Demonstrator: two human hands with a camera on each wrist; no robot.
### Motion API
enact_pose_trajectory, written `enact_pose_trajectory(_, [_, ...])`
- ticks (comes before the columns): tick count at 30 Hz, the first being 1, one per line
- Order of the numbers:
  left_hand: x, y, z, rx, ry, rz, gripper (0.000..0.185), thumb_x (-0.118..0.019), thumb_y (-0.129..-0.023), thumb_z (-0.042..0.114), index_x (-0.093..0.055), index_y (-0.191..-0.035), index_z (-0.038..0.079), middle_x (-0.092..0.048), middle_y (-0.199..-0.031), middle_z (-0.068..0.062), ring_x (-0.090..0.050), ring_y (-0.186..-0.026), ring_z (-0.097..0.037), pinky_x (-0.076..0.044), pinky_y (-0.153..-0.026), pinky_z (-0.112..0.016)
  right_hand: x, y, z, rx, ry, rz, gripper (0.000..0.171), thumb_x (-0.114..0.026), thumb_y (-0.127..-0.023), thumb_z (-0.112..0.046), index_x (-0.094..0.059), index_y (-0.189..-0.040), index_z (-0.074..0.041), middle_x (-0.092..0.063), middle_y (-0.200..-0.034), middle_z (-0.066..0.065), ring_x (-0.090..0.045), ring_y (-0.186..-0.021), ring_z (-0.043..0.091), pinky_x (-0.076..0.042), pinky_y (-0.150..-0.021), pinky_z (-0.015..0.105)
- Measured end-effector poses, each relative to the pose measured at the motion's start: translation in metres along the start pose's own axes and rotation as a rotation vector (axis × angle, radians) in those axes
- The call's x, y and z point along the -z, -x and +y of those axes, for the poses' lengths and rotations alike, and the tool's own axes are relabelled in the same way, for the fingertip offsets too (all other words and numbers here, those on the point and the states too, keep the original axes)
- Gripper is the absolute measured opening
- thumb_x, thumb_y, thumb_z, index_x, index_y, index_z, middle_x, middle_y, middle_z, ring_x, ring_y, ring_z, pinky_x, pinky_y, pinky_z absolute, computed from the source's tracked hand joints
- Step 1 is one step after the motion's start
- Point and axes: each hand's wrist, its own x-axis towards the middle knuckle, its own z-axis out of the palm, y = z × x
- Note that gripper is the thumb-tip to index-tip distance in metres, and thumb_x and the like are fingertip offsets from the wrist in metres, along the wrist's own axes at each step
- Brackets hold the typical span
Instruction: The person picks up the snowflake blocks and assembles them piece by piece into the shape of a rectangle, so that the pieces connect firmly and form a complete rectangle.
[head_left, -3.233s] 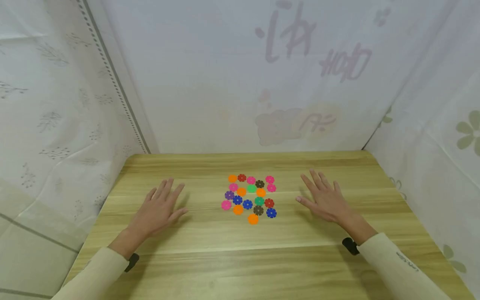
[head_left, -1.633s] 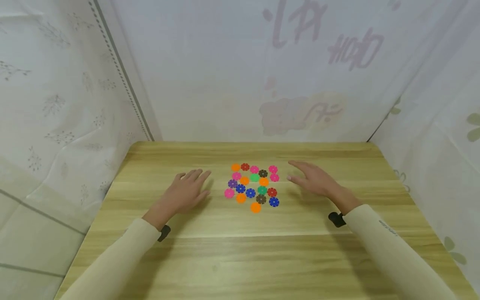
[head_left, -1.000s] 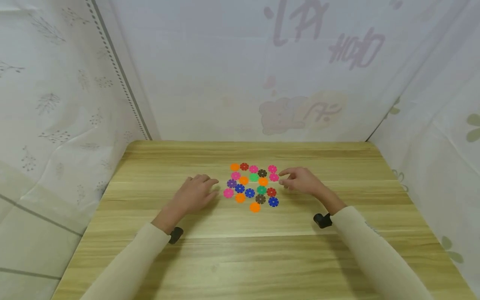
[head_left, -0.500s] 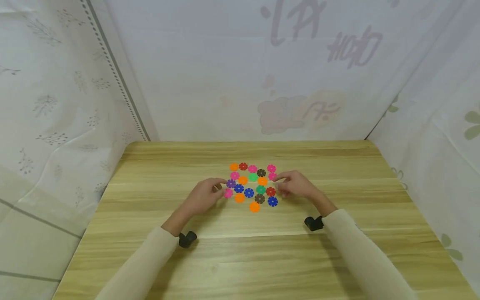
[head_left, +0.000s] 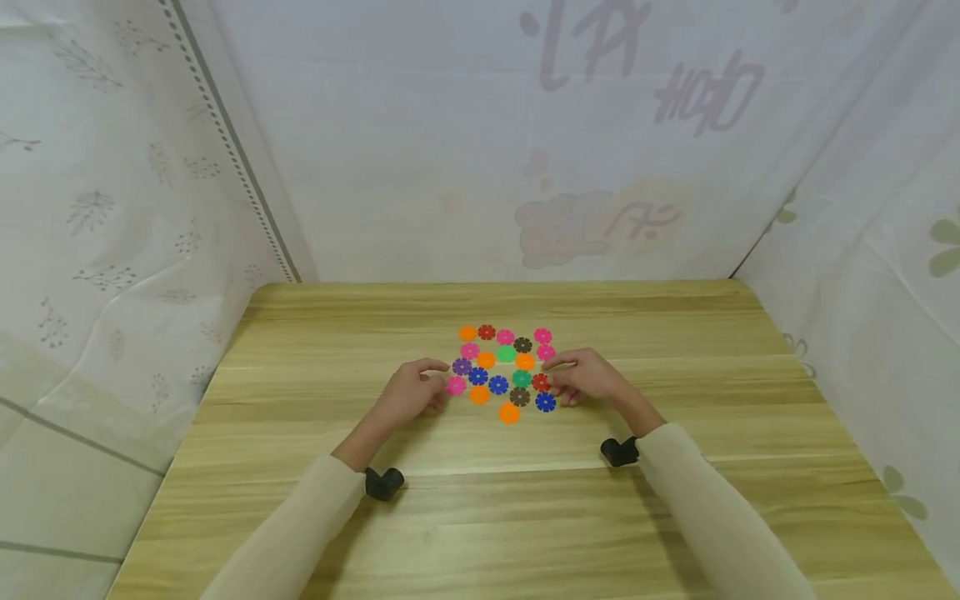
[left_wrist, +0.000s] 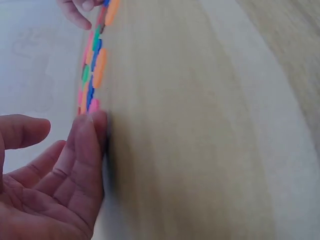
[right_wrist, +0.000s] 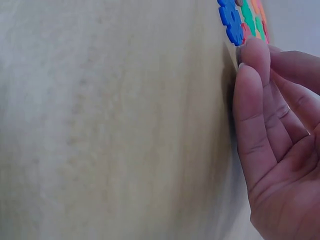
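Several coloured plastic snowflake discs lie flat in a loose cluster on the wooden table. At the cluster's left edge, the fingertips of my left hand come right up to a pink disc, below a purple disc. My right hand is on the other side, its thumb at the edge of a red disc and its index finger close under a pink disc. Both hands have loosely bent fingers, thumb and index apart. In the right wrist view a blue disc shows just beyond the fingertips.
An orange disc lies nearest the person. Pale patterned cloth hangs behind the table and at both sides. Each wrist carries a black camera mount, such as the right mount.
Both hands have moved inward from the table's sides to the two edges of the cluster, their spread fingers now bent. The discs keep their arrangement; the view has tilted slightly.
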Motion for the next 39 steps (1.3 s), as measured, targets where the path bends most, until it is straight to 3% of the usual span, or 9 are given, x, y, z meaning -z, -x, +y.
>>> enact_pose_trajectory(7, [-0.002,-0.004,-0.006,0.076,0.130,-0.043,0.034,-0.055,-0.098,0.016,-0.055,-0.130,0.004,-0.068,-0.075,-0.017,-0.066,-0.054,-0.022,-0.057,-0.055,-0.034,-0.003,-0.004,0.003,-0.020,-0.028,0.009,0.031,-0.065,-0.092,-0.014,-0.065,-0.122,-0.003,-0.069,-0.076,0.012,-0.065,-0.056,0.020,-0.057,-0.057,0.035])
enact_pose_trajectory(19, [-0.005,-0.008,-0.009,0.106,0.151,-0.039,0.035,-0.060,-0.094,0.012,-0.057,-0.128,0.005,-0.067,-0.071,-0.015,-0.064,-0.049,-0.020,-0.056,-0.051,-0.031,-0.008,-0.004,0.003,-0.021,0.002,0.011,0.031,-0.066,-0.092,-0.011,-0.066,-0.122,-0.009,-0.067,-0.073,0.010,-0.058,-0.052,0.016,-0.055,-0.053,0.030])
enact_pose_trajectory(30, [-0.011,-0.007,-0.007,0.100,0.092,0.006,0.039,-0.072,-0.087,0.009,-0.059,-0.123,0.004,-0.065,-0.063,-0.012,-0.060,-0.043,-0.017,-0.054,-0.046,-0.030,-0.012,-0.003,0.001,-0.003,0.075,-0.002,0.027,-0.064,-0.092,-0.009,-0.069,-0.119,-0.011,-0.065,-0.070,0.009,-0.056,-0.051,0.016,-0.050,-0.050,0.026])
enact_pose_trajectory(39, [-0.020,-0.009,-0.005,0.066,-0.066,0.043,0.031,-0.073,-0.086,0.009,-0.056,-0.112,0.005,-0.062,-0.061,-0.010,-0.059,-0.042,-0.016,-0.054,-0.046,-0.030,-0.009,-0.003,-0.002,0.002,0.088,-0.032,0.024,-0.063,-0.091,-0.007,-0.066,-0.114,-0.006,-0.065,-0.071,0.010,-0.056,-0.050,0.018,-0.051,-0.050,0.028])
